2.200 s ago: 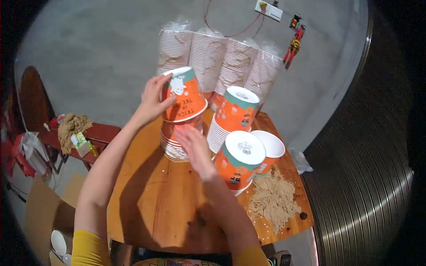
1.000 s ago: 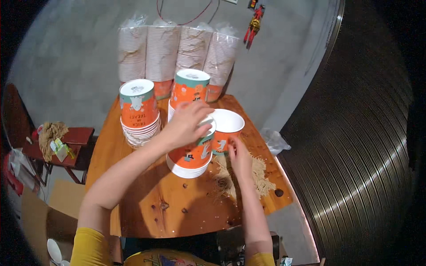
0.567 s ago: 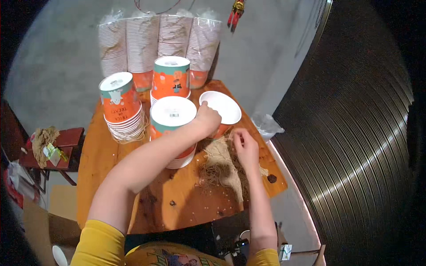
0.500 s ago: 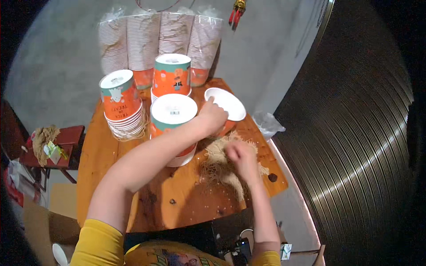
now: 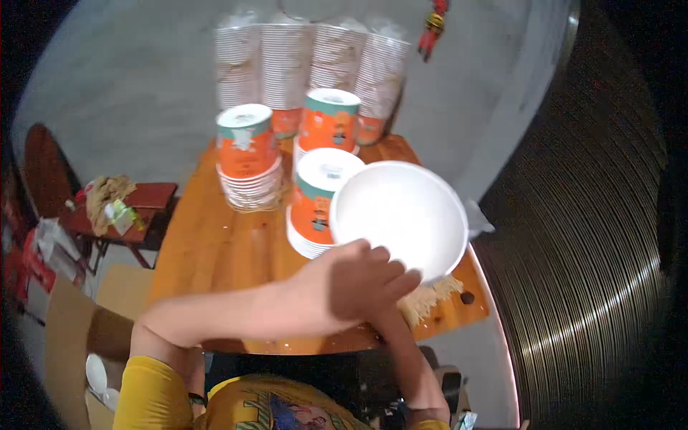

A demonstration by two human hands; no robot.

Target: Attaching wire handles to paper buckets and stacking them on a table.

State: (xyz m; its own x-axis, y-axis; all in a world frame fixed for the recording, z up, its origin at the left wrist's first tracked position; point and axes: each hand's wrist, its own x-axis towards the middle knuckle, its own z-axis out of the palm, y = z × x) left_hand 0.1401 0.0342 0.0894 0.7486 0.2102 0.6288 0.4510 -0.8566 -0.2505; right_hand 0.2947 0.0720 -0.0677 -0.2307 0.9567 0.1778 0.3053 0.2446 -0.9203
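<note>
A white-lined paper bucket (image 5: pixel 401 215) is lifted above the right side of the table, its round mouth tilted towards me. My left hand (image 5: pixel 369 279) crosses in front of its near rim, fingers curled; what they hold, if anything, is hidden. My right forearm (image 5: pixel 401 344) rises behind the left hand; the right fingers are out of sight there. Below the bucket lies a pile of beige strings (image 5: pixel 430 297). Just left of the bucket, a stack of orange and green paper buckets (image 5: pixel 315 204) stands upside down.
Two more inverted stacks, a left one (image 5: pixel 247 147) and a back one (image 5: pixel 330 122), share the wooden table (image 5: pixel 215 272). Plastic-wrapped bucket stacks (image 5: pixel 287 72) line the wall. A red bench (image 5: pixel 154 201) and an open carton (image 5: pixel 68 344) are at left, a ribbed shutter (image 5: pixel 573 287) at right.
The bucket has come up and nearer, its mouth turned to me. My left hand has moved from its far rim to its near side. My right hand has gone behind the left. The view has shifted.
</note>
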